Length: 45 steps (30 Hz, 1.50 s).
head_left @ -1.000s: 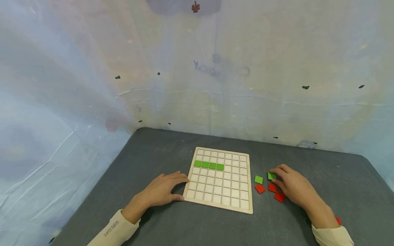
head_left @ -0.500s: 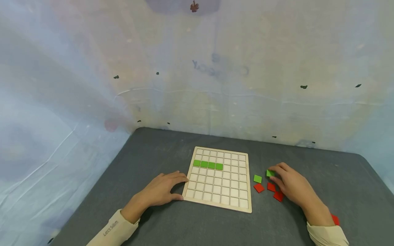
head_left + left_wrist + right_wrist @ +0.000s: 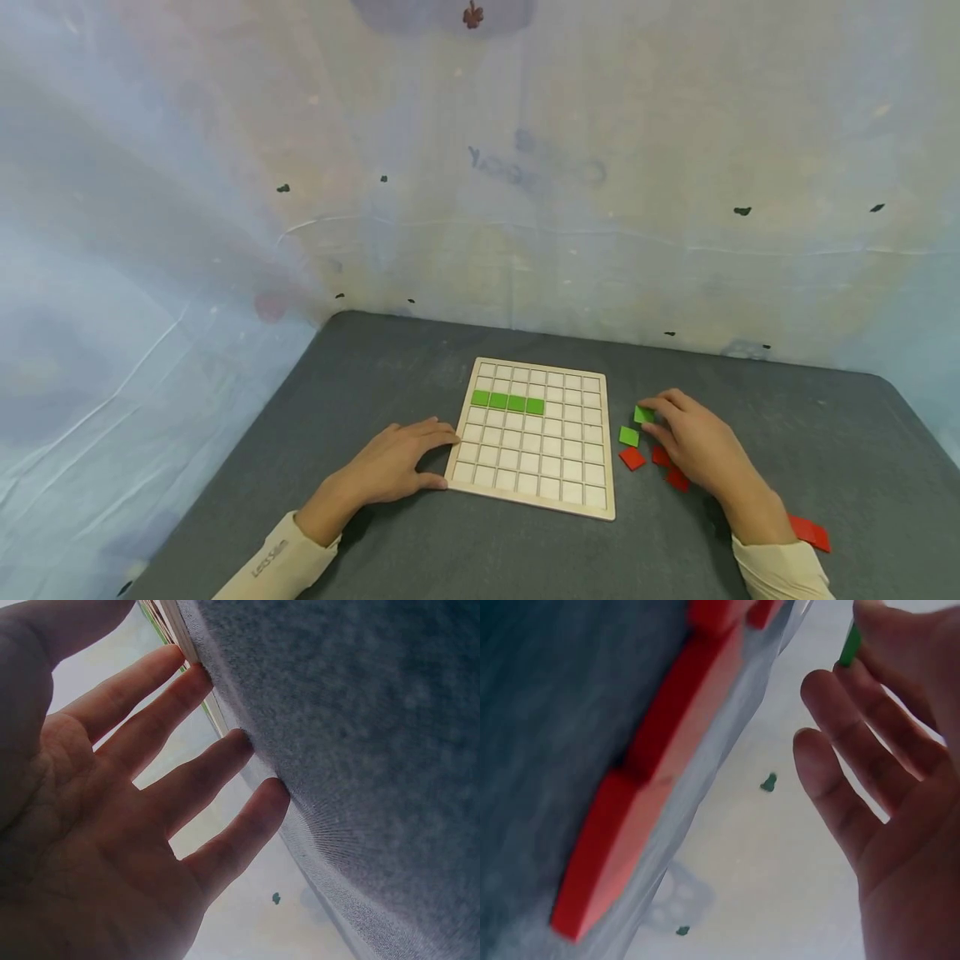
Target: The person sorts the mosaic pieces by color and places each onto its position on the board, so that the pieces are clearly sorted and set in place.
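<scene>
A square wooden grid board point(image 3: 528, 462) lies on the dark grey table, with several green tiles point(image 3: 498, 401) side by side in one row of its cells. My left hand point(image 3: 390, 467) touches the board's left edge with fingertips and thumb; in the left wrist view its fingers point(image 3: 217, 776) are fairly straight and spread. Right of the board, my right hand point(image 3: 701, 442) pinches a green tile point(image 3: 642, 414) between thumb and fingers. That tile shows edge-on in the right wrist view, raised off the table. Just below it on the table lies another green tile point(image 3: 628, 436).
A red tile point(image 3: 632, 458) lies close to the board's right side. More red tiles point(image 3: 678, 478) are partly under my right hand. Beside my right wrist are further red tiles point(image 3: 810, 532). A pale cloth sheet point(image 3: 525, 275) hangs behind the table point(image 3: 360, 358).
My right hand has lifted the green tile and moved it left and slightly away from me, toward the board. Red tiles by the right wrist have come into fuller view. My left hand has stayed put.
</scene>
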### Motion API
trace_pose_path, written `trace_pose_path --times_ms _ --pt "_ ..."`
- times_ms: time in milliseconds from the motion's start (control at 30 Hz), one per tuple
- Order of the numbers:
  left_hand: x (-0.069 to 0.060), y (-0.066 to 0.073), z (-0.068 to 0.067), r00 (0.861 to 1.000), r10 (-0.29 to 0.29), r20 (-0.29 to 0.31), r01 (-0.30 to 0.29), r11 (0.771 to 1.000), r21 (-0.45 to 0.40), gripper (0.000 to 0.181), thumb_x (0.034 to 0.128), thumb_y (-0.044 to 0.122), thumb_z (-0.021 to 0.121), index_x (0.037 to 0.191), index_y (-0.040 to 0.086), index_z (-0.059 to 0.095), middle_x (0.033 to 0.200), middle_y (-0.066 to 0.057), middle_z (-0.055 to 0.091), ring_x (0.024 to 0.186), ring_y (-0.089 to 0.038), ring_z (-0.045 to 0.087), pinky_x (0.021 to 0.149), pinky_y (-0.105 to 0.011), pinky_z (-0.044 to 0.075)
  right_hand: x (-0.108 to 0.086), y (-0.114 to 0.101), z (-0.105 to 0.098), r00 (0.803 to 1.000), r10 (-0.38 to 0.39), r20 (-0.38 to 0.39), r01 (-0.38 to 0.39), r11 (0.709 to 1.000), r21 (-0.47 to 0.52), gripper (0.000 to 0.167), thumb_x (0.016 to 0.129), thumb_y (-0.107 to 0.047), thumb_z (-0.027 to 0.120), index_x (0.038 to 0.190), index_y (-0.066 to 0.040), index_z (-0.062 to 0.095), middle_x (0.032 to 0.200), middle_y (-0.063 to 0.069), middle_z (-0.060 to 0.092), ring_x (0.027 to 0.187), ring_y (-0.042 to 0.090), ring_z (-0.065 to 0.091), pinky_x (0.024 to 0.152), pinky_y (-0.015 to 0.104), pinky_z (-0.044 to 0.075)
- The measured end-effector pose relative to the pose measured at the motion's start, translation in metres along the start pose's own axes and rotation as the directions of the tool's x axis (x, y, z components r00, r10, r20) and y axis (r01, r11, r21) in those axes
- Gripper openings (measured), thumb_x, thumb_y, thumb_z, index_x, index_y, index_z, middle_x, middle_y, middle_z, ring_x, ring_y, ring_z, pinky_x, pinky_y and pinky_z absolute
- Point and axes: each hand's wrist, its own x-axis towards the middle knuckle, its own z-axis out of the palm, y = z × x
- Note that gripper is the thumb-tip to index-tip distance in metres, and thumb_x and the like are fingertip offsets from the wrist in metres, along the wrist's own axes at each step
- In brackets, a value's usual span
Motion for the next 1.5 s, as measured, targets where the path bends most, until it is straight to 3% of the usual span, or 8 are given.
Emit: trace_pose_path --times_ms 700,933,1067,1300,1500 --pt "0.001 0.0 -0.003 1.0 0.009 -0.003 -0.009 1.0 -0.005 0.062 0.086 0.046 0.075 0.142 0.026 0.056 0.148 0.003 0.054 0.145 -0.03 0.041 0.105 -0.066 0.039 0.018 -0.026 0.012 0.999 -0.039 0.039 0.038 0.999 0.014 0.036 0.091 -0.024 0.074 0.124 -0.013 0.067 0.116 0.005 0.064 0.093 0.021 0.066 0.075 0.041 0.056" --pt "0.001 -0.001 -0.002 1.0 0.012 -0.005 -0.012 1.0 -0.003 0.062 0.0861 0.046 0.075 0.141 0.025 0.057 0.147 0.002 0.054 0.145 -0.03 0.042 0.104 -0.066 0.039 0.018 -0.041 0.017 0.999 -0.028 -0.017 0.027 0.999 -0.045 0.035 0.086 -0.023 0.079 0.119 -0.012 0.07 0.112 0.006 0.066 0.093 0.025 0.066 0.083 0.046 0.054" --pt "0.0 -0.002 -0.002 1.0 -0.001 -0.004 0.001 1.0 0.0 0.061 0.0857 0.046 0.075 0.141 0.026 0.057 0.147 0.003 0.054 0.145 -0.03 0.042 0.104 -0.066 0.039 0.02 -0.05 0.019 1.0 0.007 -0.027 -0.007 1.0 -0.021 0.034 0.086 -0.024 0.079 0.117 -0.012 0.07 0.111 0.007 0.066 0.098 0.028 0.065 0.088 0.05 0.052" --pt "0.002 0.002 0.001 1.0 0.015 -0.009 -0.015 1.0 -0.002 0.061 0.0858 0.047 0.075 0.14 0.026 0.057 0.147 0.003 0.054 0.145 -0.03 0.042 0.105 -0.067 0.039 0.016 -0.05 0.012 0.993 0.107 -0.044 -0.103 0.992 0.07 0.036 0.088 -0.02 0.077 0.121 -0.009 0.069 0.112 0.01 0.065 0.091 0.027 0.065 0.074 0.045 0.055" --pt "0.0 0.003 -0.001 1.0 0.002 -0.008 -0.002 1.0 -0.004 0.06 0.0854 0.046 0.075 0.14 0.025 0.058 0.147 0.003 0.054 0.145 -0.03 0.042 0.104 -0.065 0.04 0.022 -0.06 0.003 0.992 0.116 -0.047 -0.108 0.983 0.148 0.035 0.091 -0.021 0.074 0.124 -0.011 0.067 0.115 0.008 0.063 0.081 0.018 0.062 0.064 0.034 0.05"
